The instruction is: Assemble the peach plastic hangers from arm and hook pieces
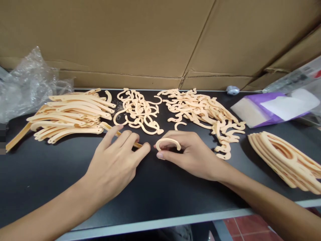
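Note:
My right hand (pixel 193 154) pinches a beige plastic hanger hook (pixel 169 140) between thumb and fingers, its curve facing up. To the left of it, my left hand (pixel 114 157) has its fingers curled over a long beige hanger arm (pixel 137 145), which shows in part beneath them. Hanger arms (pixel 72 115) of the same kind lie heaped just beyond my left hand. Behind both hands is a tangle of loose hooks (pixel 140 108). A pile of small, S-curved connecting pieces (pixel 198 105) spreads beyond my right hand.
Stacked beige hanger frames (pixel 286 160) lie at the right of the black tabletop (pixel 150 197). Behind them is a purple and white package (pixel 271 108). Crumpled clear plastic (pixel 32 85) sits at the far left. Cardboard (pixel 112 36) stands along the back edge, near a small grey round object (pixel 232 90).

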The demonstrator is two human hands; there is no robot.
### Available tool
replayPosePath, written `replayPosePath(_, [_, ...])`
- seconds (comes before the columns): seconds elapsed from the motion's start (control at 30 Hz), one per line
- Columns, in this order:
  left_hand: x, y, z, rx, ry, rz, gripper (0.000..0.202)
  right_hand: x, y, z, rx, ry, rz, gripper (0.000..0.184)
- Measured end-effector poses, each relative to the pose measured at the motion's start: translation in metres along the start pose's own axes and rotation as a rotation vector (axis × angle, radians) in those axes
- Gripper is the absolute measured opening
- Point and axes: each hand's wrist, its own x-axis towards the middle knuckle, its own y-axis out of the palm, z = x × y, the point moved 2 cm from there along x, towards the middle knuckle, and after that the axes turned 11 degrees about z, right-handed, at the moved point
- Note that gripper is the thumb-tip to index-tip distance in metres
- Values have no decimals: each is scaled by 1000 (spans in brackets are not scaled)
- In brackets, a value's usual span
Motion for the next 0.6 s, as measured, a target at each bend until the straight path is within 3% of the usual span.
replayPosePath(0.17, [0,0,1,22,-22,2,31,-5,-4,2,-156,81,93,20])
replayPosePath(0.37, [0,4,3,17,-19,25,33,-9,-12,4,-111,155,272,20])
replayPosePath(0.6, [3,10,5,-160,-1,-8,23,-8,-12,1,65,108,93,15])
